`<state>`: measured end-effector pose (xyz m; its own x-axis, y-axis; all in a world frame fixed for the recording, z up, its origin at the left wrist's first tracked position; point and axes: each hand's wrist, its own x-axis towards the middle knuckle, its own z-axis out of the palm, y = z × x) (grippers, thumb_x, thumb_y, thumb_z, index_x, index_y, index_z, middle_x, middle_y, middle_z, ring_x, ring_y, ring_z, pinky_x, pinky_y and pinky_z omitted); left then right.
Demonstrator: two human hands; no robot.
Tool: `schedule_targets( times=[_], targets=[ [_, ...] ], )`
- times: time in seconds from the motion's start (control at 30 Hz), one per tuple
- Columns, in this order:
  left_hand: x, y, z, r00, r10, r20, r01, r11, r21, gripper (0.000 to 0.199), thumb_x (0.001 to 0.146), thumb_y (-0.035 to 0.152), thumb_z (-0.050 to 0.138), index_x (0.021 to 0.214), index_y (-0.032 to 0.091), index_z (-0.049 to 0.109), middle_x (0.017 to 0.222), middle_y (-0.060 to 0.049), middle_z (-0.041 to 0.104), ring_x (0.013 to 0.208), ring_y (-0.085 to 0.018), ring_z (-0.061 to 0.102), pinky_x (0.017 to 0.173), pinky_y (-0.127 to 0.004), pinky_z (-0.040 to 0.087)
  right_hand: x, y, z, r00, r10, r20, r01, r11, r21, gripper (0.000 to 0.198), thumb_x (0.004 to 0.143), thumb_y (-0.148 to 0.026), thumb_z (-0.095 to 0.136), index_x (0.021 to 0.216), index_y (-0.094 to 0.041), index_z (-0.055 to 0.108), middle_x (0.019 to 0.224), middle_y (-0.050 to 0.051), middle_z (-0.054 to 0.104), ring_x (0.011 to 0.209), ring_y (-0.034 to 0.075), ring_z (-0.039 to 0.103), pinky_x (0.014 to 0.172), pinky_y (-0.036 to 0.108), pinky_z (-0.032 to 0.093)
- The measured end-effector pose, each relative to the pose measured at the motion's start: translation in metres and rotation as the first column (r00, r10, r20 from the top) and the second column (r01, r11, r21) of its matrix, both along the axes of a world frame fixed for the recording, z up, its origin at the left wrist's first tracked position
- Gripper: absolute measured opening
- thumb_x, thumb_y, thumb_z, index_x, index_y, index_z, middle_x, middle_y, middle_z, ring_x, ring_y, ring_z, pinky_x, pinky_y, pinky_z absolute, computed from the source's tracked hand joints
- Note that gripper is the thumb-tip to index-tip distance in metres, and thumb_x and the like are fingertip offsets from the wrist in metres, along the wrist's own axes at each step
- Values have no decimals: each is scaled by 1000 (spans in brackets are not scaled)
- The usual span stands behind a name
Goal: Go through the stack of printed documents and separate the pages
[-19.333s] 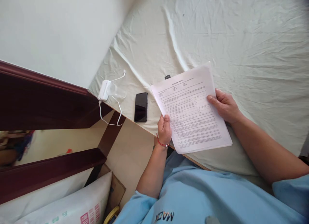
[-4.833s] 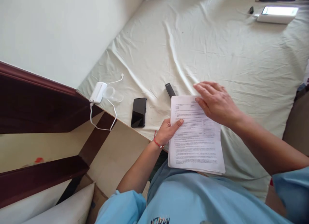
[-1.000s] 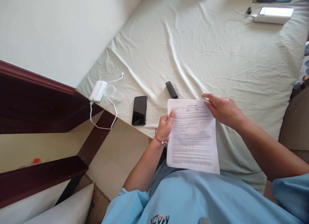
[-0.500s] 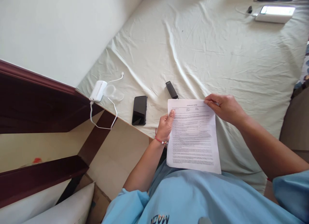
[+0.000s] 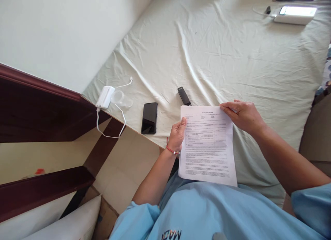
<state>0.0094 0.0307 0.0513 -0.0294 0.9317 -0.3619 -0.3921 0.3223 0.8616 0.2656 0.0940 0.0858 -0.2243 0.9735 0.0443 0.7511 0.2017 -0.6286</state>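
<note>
Right hand (image 5: 232, 111) has closed, pinching the papers (image 5: 208, 157) at lower centre, seemingly stacked, not laid down; left hand (image 5: 177, 135) thumb-presses, fingers hidden.

Phone (image 5: 149, 118) on cloth (image 5: 232, 61), left of papers (image 5: 207, 150); stapler (image 5: 183, 96) behind them

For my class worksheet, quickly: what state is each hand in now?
Left hand: closed, holding the papers by the left edge.
Right hand: closed, pinching their top right corner.
</note>
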Motion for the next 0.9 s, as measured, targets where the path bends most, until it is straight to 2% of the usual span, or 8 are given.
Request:
schedule_targets(
  times=[0.17,0.3,0.4,0.47,0.57,0.7,0.77,0.9],
  targets=[
    [2,0,1,1000,0,-13,0,1000,-4,56,74,70,86,88,16,83,93,-10,84,114,-33,78,96,-42,63,0,1,-6,993,44,111,-48,998,29,36,102,-37,46,103,-28,81,96,6,82,94,31,75,111,59,47],
    [3,0,0,999,-17,-52,18,1000,19,57,77,72,82,89,16,83,93,-10,84,109,-31,79,93,-40,63,-18,0,6,972,30,235,-72,982,173,42,106,-29,38,127,-22,74,140,13,72,132,35,64,121,64,34],
    [3,-1,-2,997,-22,-80,24,999,27,57,80,72,79,93,16,84,95,-10,84,106,-30,79,91,-39,63,-39,-1,18,959,90,268,-164,949,269,45,106,-24,39,144,-23,63,153,13,64,146,34,53,125,63,28],
    [3,-2,-3,996,-20,-88,22,999,26,57,81,72,78,95,16,84,95,-9,84,105,-30,79,90,-38,63,-51,-2,22,933,181,310,-270,924,273,46,106,-19,38,147,-22,59,150,13,65,143,33,54,125,63,26],
    [3,-3,-2,995,-25,-101,29,999,34,57,82,72,78,95,16,83,93,-9,84,103,-29,78,88,-38,62,-62,-3,22,880,295,371,-387,899,204,45,105,-14,33,142,-18,60,134,14,74,131,32,62,125,62,25],
    [2,-3,0,988,-47,-150,54,997,49,60,83,74,75,93,16,83,87,-8,82,95,-27,78,83,-37,61,-67,-4,22,869,303,392,-391,905,166,42,105,-14,34,135,-15,63,123,16,76,125,33,65,123,56,26],
    [2,-3,1,982,-63,-180,73,996,52,62,84,76,72,91,16,82,84,-8,81,90,-26,77,80,-36,60,-68,-4,25,857,311,411,-393,910,130,40,105,-13,34,131,-13,64,113,16,78,114,32,68,120,52,30],
    [4,-3,1,975,-88,-206,102,993,58,64,86,78,68,90,15,81,83,-7,81,89,-26,77,79,-35,60,-68,-1,31,838,347,420,-394,918,29,36,108,-17,32,115,-14,67,101,14,77,95,29,70,103,44,42]
  ],
)
